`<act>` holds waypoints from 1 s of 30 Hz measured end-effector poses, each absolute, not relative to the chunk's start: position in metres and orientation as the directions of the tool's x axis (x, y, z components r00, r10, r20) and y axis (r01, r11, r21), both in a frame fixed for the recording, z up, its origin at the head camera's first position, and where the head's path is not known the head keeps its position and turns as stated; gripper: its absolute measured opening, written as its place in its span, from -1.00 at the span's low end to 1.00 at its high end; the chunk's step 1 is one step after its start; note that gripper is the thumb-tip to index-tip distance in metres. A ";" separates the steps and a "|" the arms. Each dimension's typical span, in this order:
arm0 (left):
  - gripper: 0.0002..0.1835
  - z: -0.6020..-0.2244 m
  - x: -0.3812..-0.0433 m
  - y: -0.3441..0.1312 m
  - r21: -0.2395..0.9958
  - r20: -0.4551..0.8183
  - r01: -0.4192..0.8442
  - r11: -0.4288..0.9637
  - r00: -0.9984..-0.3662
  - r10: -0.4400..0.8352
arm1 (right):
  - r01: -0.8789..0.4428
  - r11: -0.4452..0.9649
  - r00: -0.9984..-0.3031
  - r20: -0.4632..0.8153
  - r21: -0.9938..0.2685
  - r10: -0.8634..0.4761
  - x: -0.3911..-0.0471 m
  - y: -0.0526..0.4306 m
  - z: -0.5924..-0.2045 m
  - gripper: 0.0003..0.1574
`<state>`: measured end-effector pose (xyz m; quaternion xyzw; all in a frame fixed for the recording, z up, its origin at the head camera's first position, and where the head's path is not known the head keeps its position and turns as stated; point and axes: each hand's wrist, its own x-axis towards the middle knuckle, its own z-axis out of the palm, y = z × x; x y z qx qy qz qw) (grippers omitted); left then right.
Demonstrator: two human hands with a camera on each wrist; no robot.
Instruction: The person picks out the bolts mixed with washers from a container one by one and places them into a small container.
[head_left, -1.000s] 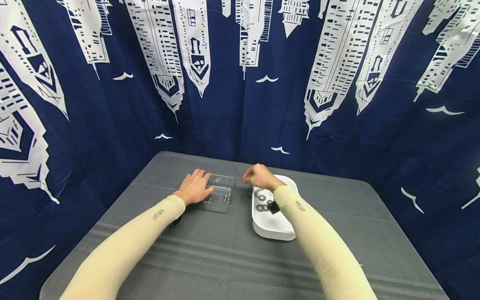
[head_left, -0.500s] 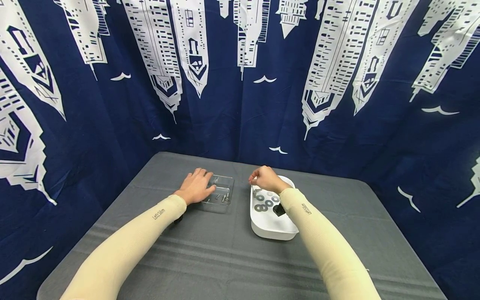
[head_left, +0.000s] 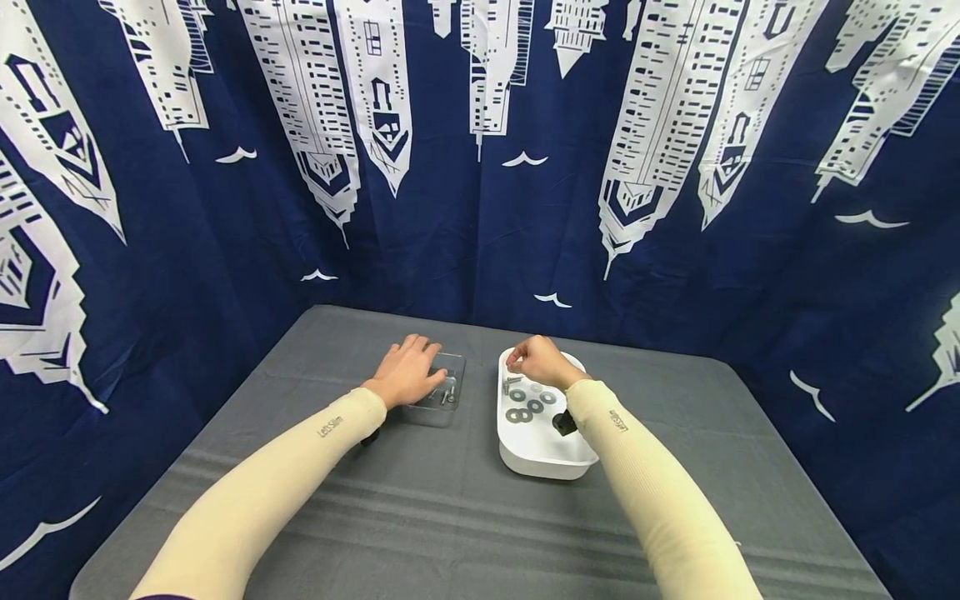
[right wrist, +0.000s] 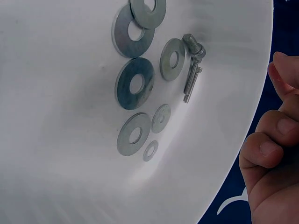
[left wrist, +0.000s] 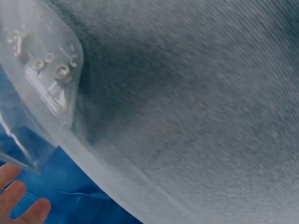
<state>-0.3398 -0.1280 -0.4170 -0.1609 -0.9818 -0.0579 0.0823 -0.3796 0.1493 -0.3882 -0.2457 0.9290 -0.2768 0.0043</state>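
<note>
My left hand [head_left: 408,372], fingers spread and fairly straight, lies over the left side of a clear plastic box [head_left: 442,421], covering part of it. Small bolts [left wrist: 19,43] and nuts [left wrist: 61,71] show inside that box in the left wrist view. Over the far end of a white tray [head_left: 547,467], my right hand [head_left: 542,362] hangs with curled fingers; nothing shows in its grasp. Several flat washers [right wrist: 134,84] of different sizes lie in the tray, two overlapping. Beside them, close to the tray wall, lies a small group of bolts [right wrist: 192,51].
A grey cloth-covered table [head_left: 450,525] carries both containers, with a strip of cloth between them. Dark blue fabric [head_left: 435,242] with white skyline prints hangs behind it. A black wrist device [head_left: 564,423] sits under the right wrist, above the tray.
My right hand has moved right, from beside the tray's far left corner to over its far end. My left hand has shifted right, covering more of the clear box. The view has panned slightly.
</note>
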 end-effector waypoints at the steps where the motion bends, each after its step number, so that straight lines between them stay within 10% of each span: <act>1: -0.36 -0.417 -0.340 -0.126 0.087 0.178 0.326 0.941 -0.935 0.307 | -0.455 0.728 -0.880 0.130 -0.513 -0.458 -0.380 0.150 -0.389 -0.86; 30: -0.35 -0.409 -0.343 -0.074 0.084 0.174 0.394 0.915 -0.910 0.376 | -0.342 0.762 -0.933 0.105 -0.550 -0.344 -0.379 0.171 -0.408 -0.85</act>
